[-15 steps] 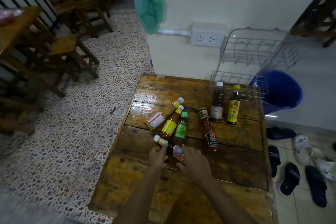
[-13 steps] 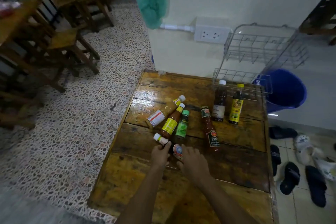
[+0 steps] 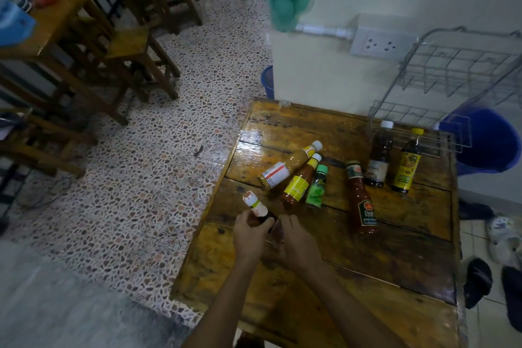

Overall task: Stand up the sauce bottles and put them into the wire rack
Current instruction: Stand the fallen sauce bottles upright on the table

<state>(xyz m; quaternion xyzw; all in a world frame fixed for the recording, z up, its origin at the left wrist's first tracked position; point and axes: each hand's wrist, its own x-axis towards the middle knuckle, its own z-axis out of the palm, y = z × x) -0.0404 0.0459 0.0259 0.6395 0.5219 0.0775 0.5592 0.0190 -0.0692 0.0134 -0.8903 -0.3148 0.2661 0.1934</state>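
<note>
While both hands closed round it near the front left part of the wooden table (image 3: 353,268), the dark bottle (image 3: 258,210) stood tilted, its white cap leaning away to the left. The left hand (image 3: 250,234) was curled round the body just below the neck, and the right hand (image 3: 296,240) wrapped the lower part, hiding the base. It looked a small, stiff bottle, probably light enough for one hand, though a smooth wall could slip, so a hold round the middle of the body seemed safer than one at the cap. Just beyond lay three more bottles side by side, an orange bottle (image 3: 291,164), a red bottle with a yellow label (image 3: 300,181) and a green bottle (image 3: 317,186), with a ketchup bottle (image 3: 361,198) lying a little to their right. Two bottles stood upright near the far right corner: a brown bottle (image 3: 378,161) and a yellow-labelled bottle (image 3: 406,164), both in front of the wire rack (image 3: 423,116). Whether they touched it could not be told. The table's left edge was close to the held bottle, so tipping it that way risked a fall to the speckled floor (image 3: 169,178). The bare boards toward the right offered room to carry it to the rack, passing the lying bottles.
</note>
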